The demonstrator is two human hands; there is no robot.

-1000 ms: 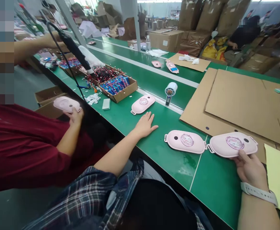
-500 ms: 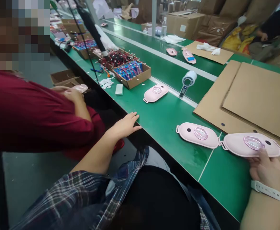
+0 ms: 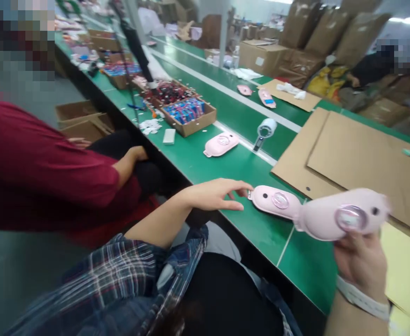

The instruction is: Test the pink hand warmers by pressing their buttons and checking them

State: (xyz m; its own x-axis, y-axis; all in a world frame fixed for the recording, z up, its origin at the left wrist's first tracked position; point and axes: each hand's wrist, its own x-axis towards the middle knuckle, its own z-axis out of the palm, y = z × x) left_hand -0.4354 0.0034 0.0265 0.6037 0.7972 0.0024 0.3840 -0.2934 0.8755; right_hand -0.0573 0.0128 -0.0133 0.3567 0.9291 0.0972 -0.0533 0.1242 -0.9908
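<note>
Grasping a smooth oval pink shell (image 3: 341,217), the right hand (image 3: 361,259) lifts it; the unclenched left hand (image 3: 214,193) fingers another pink shell (image 3: 275,201).

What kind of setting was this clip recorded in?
Most likely a factory assembly line: a long green workbench carries identical pink plastic casings, a cardboard tray of blue parts sits beside a co-worker's station, and stacked cardboard cartons fill the background.

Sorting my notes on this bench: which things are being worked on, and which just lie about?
In hand:
right hand holds a raised pink case
left hand touches the second pink case

Lying about:
third pink case
parts box
cardboard sheets
</note>
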